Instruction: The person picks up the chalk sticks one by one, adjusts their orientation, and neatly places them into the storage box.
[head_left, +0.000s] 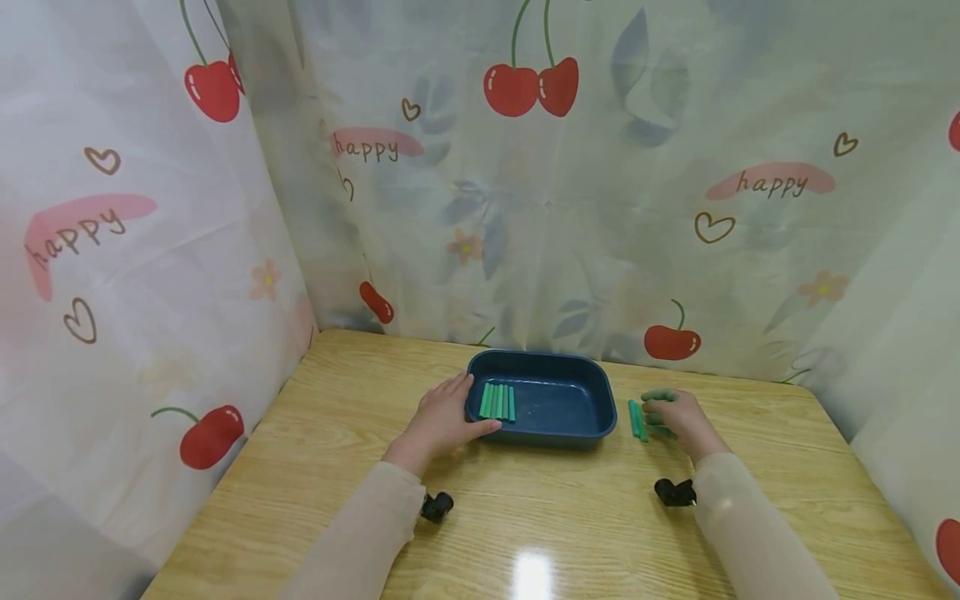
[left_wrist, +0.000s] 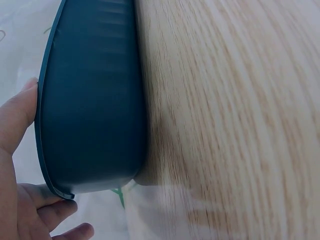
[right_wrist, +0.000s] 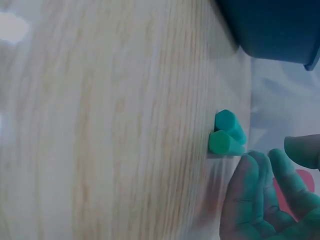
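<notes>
A dark blue rectangular tray (head_left: 562, 410) sits near the back of the table. My left hand (head_left: 442, 414) holds its left end, thumb along the near rim and fingers at the end wall. In the left wrist view the fingers bend about the tray's corner. Inside, at the left, several green chalk sticks (head_left: 497, 402) lie side by side in a row. Two more green chalk sticks (right_wrist: 220, 143) lie together on the table, right of the tray. Right beside them is my right hand (head_left: 681, 419), fingers loosely bent, holding nothing and coated with green dust.
The wooden table (head_left: 480, 517) ends at the back against a cherry-patterned cloth (head_left: 555, 250). Another stretch of the cloth hangs on the left side. A black wrist camera (head_left: 437, 506) sits on the left wrist, another (head_left: 675, 492) on the right.
</notes>
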